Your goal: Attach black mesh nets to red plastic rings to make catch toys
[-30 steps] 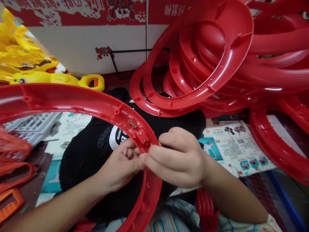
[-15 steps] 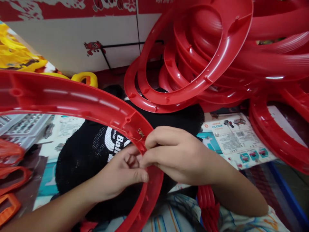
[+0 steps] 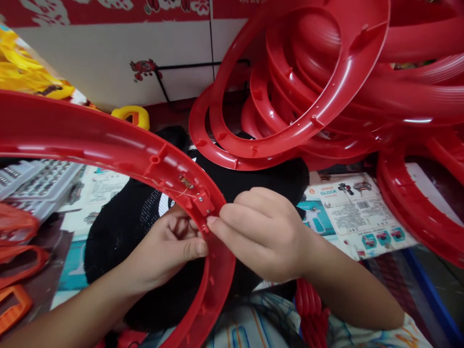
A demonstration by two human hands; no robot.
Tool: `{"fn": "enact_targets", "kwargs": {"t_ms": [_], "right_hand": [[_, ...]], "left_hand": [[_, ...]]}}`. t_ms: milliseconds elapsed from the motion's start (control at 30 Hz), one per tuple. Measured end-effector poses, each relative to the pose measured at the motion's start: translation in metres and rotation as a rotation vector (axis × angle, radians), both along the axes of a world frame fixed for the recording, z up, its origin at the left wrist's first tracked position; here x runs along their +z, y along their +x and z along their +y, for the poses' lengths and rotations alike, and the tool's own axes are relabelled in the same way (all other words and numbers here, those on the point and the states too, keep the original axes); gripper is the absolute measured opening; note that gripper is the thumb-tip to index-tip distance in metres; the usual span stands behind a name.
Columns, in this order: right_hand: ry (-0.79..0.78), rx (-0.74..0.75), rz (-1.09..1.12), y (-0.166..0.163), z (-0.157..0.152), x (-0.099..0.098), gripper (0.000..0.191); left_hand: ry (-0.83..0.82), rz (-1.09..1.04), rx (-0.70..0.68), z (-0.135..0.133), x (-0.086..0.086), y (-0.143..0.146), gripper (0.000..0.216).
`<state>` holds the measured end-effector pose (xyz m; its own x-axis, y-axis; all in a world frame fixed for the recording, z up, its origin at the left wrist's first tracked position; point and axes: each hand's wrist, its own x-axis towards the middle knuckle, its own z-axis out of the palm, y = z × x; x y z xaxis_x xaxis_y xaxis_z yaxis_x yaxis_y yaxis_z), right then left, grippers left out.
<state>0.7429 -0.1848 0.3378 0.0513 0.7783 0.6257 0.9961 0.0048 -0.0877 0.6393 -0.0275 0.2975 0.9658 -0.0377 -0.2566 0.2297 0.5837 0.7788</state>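
While the view runs from the left edge, orange plastic loops (image 3: 16,270) lie at the lower left, with a grey tray of small parts (image 3: 39,181) just above them and yellow plastic pieces (image 3: 32,79) in the upper left corner. A yellow handle-shaped part (image 3: 132,116) sits near the white-and-red cardboard box (image 3: 108,63) at the back.

Large red plastic ring (image 3: 108,145) arcs from the left edge across the middle and curves down toward the bottom centre. Small metal contact with a thin wire (image 3: 186,182) sits in the ring's inner channel, near a screw.

Left hand (image 3: 163,253) is inside the ring's curve, fingers curled against the inner rim, thumb pressed toward the edge; closed on the ring. Right hand (image 3: 261,234) meets it from the outer side, fingertips pinched together at the same spot on the rim; whether something small is held between them cannot be told. Both hands almost touch.

Black mesh fabric with white lettering (image 3: 145,217) lies under the ring. Further right: stack of red rings (image 3: 308,87) leaning above, printed toy packaging card (image 3: 355,212) flat below it.
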Motion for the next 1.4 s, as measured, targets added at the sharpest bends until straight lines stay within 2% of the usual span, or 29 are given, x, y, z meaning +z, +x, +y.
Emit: {"fn": "enact_targets", "kwargs": {"t_ms": [133,267,467,667,833,967,1233,1400], "right_hand": [[0.039,-0.01,0.081,-0.004,0.006,-0.007,0.029],[0.054,0.006,0.349,-0.01,0.008,-0.009,0.024],[-0.023,0.007,0.675,-0.017,0.006,-0.006,0.033],[0.216,-0.093,0.611,-0.016,0.011,-0.017,0.031],[0.154,-0.119,0.488,-0.015,0.012,-0.017,0.026],[0.079,-0.078,0.53,-0.017,0.012,-0.015,0.026],[-0.115,-0.054,1.03,-0.016,0.009,-0.008,0.036],[-0.08,0.108,1.42,-0.014,0.008,-0.01,0.037]], "left_hand": [[0.05,0.009,0.025,0.001,0.001,0.0,0.022],[0.1,-0.048,0.037,0.002,0.001,0.0,0.018],[0.087,-0.088,0.13,0.004,0.01,0.007,0.021],[0.063,-0.133,0.178,0.008,0.005,0.01,0.023],[0.058,-0.128,0.187,0.008,0.0,0.009,0.028],[0.101,-0.129,0.227,0.007,-0.003,0.009,0.029],[0.14,-0.171,0.275,0.006,-0.004,0.011,0.025],[0.168,-0.206,0.342,0.005,-0.003,0.012,0.027]]}}
